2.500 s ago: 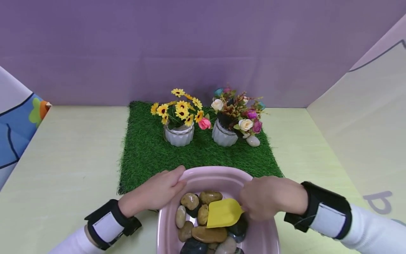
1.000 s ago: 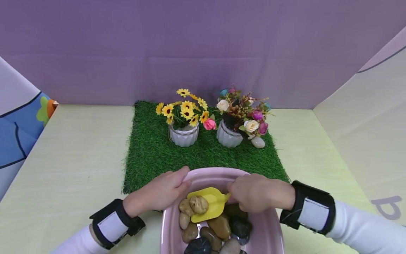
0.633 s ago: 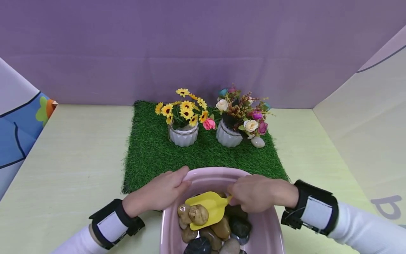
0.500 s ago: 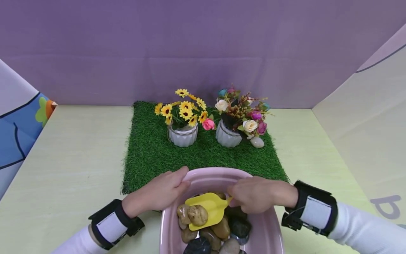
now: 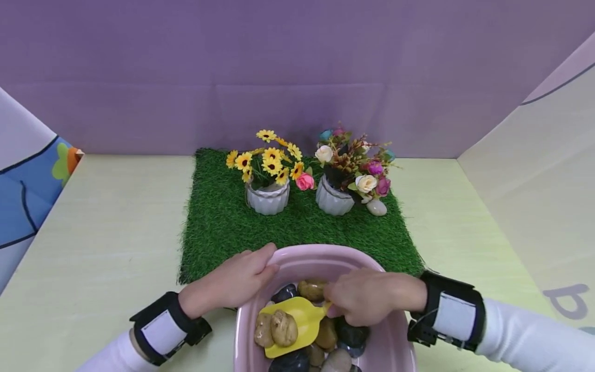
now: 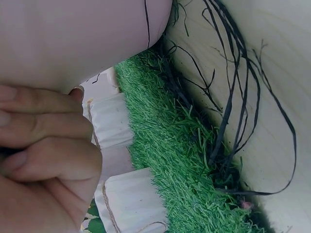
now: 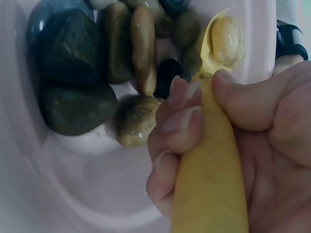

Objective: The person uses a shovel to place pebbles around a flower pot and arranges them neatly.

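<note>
My left hand (image 5: pixel 232 279) grips the far left rim of a pink basin (image 5: pixel 321 251); in the left wrist view its fingers (image 6: pixel 43 124) curl against the basin's outer wall. With my right hand (image 5: pixel 364 294) I hold a yellow plastic scoop (image 5: pixel 304 318), fingers and thumb wrapped round its thick handle (image 7: pixel 209 170). Two tan stones (image 5: pixel 284 328) sit side by side at the scoop's left end. Around and beneath it in the basin lie several smooth stones, among them a black stone (image 5: pixel 351 330), a brown stone (image 5: pixel 312 289) and a pale grey stone (image 5: pixel 337 361).
Behind the basin spreads a green grass mat (image 5: pixel 209 227) on the pale table (image 5: pixel 130 222). It bears a white pot of yellow flowers (image 5: pixel 268 200), a white pot of mixed flowers (image 5: pixel 333 199) and a white pebble (image 5: pixel 376 207). A purple backdrop (image 5: pixel 297 82) stands behind.
The scoop, bare 2.5 seconds ago, now bears two tan stones. Over the last half second my right hand has drawn it slightly left and nearer. My left hand keeps its grip on the rim.
</note>
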Available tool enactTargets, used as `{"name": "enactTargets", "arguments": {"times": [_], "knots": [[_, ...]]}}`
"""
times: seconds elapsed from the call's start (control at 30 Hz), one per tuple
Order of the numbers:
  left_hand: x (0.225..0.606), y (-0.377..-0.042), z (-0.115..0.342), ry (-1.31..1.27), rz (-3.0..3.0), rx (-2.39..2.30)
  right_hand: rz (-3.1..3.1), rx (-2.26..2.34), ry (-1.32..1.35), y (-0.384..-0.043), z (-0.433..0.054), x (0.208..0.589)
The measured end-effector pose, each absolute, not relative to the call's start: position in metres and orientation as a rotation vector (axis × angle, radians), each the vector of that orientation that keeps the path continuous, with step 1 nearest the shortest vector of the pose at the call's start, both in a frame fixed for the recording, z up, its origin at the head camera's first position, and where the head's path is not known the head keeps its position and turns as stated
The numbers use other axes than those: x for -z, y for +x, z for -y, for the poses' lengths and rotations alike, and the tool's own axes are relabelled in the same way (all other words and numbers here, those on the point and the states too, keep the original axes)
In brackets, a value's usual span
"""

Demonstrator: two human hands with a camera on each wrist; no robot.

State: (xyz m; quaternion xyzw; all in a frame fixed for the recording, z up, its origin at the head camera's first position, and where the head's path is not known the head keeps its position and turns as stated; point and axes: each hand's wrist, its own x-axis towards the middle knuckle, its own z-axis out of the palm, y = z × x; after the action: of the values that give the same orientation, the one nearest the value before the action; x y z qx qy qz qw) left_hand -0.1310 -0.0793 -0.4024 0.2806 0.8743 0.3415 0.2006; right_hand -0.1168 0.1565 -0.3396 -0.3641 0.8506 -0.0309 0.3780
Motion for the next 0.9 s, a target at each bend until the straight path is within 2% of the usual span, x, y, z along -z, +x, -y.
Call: {"name": "enactTargets", "arguments": {"times": [0.9], "knots": [[0.403,-0.131,0.079,0.802,-2.462,-0.95,-2.034,0.252,-1.032,-0.122,-0.173,0.338]]}}
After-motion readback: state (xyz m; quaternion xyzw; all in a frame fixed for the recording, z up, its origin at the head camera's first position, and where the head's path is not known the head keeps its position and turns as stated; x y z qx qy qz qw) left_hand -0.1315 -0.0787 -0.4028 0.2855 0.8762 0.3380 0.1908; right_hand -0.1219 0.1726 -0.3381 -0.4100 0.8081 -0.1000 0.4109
